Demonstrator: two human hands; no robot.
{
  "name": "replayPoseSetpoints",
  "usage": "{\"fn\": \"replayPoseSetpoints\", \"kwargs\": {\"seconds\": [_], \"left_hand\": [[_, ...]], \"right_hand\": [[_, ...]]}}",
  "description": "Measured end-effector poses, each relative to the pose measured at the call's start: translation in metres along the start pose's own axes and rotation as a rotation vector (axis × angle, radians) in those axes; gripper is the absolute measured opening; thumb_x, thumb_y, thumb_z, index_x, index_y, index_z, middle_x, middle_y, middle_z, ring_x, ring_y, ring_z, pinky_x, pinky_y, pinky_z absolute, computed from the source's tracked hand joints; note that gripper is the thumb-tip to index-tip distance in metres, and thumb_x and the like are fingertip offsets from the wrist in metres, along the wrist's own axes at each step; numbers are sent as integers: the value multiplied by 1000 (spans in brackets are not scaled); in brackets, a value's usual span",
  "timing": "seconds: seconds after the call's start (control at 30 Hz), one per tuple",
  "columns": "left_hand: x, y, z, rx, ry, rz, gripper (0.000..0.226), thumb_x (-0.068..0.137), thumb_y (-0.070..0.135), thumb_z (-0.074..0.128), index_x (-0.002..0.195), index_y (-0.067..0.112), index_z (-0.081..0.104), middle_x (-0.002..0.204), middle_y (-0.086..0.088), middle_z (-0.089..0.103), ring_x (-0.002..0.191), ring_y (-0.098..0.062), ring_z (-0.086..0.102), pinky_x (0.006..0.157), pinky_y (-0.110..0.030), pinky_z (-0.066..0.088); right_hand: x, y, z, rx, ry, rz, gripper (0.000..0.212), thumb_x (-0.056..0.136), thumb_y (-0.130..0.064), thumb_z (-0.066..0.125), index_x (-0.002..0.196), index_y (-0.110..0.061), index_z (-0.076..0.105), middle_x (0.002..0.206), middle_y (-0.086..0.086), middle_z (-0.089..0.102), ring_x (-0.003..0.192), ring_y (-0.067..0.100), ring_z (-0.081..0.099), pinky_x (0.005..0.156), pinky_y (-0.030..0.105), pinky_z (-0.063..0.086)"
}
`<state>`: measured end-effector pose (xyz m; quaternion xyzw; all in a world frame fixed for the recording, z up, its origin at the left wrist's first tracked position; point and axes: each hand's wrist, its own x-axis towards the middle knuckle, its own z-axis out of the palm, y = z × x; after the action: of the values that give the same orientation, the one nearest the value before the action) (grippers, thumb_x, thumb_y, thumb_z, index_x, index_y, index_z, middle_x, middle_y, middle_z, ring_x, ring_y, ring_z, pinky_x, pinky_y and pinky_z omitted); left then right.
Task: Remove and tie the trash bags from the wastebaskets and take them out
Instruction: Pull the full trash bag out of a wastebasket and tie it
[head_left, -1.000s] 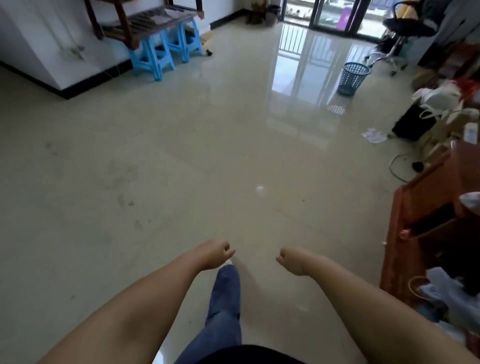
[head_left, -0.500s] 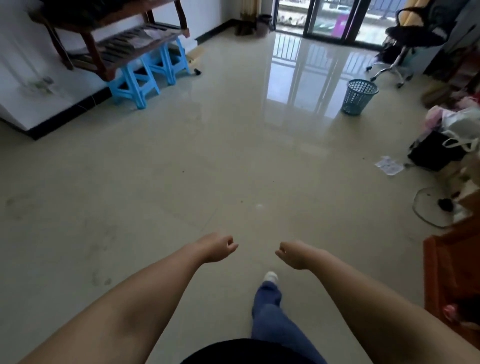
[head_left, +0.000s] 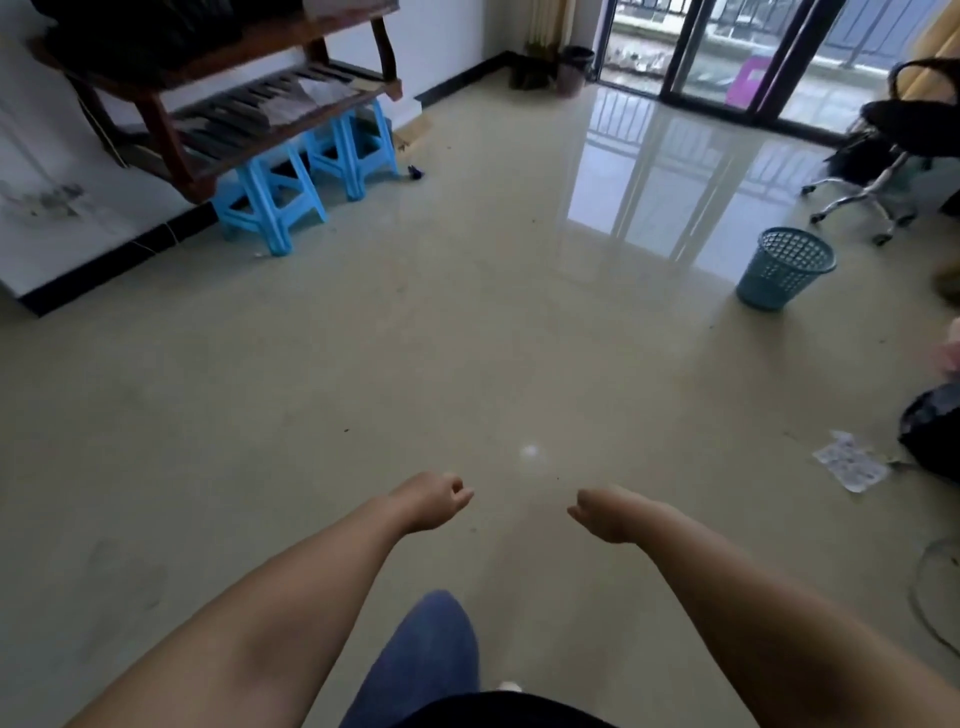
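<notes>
Both grips are empty: left hand (head_left: 434, 501) and right hand (head_left: 605, 514) hang loosely curled, low in the frame's centre, above glossy beige floor (head_left: 415, 364). Wide bare floor separates them from the teal wastebasket (head_left: 785, 269) at right. Blue stools (head_left: 306, 176) line the upper-left wall; an office chair (head_left: 883, 150) stands upper right.

Left hand (head_left: 434, 500) loosely curled, right hand (head_left: 605, 514) loosely curled, both forearms outstretched, empty

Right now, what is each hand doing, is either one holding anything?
Left hand: loosely curled, holding nothing.
Right hand: loosely curled, holding nothing.
</notes>
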<state>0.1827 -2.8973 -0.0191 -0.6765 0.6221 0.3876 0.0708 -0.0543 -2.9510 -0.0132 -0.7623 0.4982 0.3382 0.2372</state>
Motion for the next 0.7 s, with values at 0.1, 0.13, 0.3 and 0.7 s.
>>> {"fn": "replayPoseSetpoints", "kwargs": {"seconds": [0.1,0.13,0.3,0.7], "left_hand": [[72,-6,-53,6,2,-25,36,98,37,38,88,8,57,103,-22,65,83,-27,55,69,-29,33],[97,-8,-73,10,12,-27,34,98,37,38,85,11,55,103,-22,65,80,-24,52,69,-29,33],[214,-11,-191,55,10,-9,41,98,37,37,100,4,60,108,-20,65,96,-30,60,71,-28,34],[467,25,-408,151,-34,54,41,98,36,37,102,3,61,110,-21,65,101,-32,60,80,-32,44]], "right_hand": [[63,12,-66,29,30,0,49,101,-35,25,136,-3,38,144,14,42,131,30,42,105,34,34],[86,16,-90,38,46,8,49,101,-35,26,137,-3,36,144,14,42,131,30,42,105,34,34],[179,30,-211,159,47,57,40,102,-19,25,135,0,37,142,18,43,126,31,46,102,33,36],[377,107,-442,151,55,55,43,103,-24,26,141,-6,34,145,14,41,130,30,42,104,34,35]]}}
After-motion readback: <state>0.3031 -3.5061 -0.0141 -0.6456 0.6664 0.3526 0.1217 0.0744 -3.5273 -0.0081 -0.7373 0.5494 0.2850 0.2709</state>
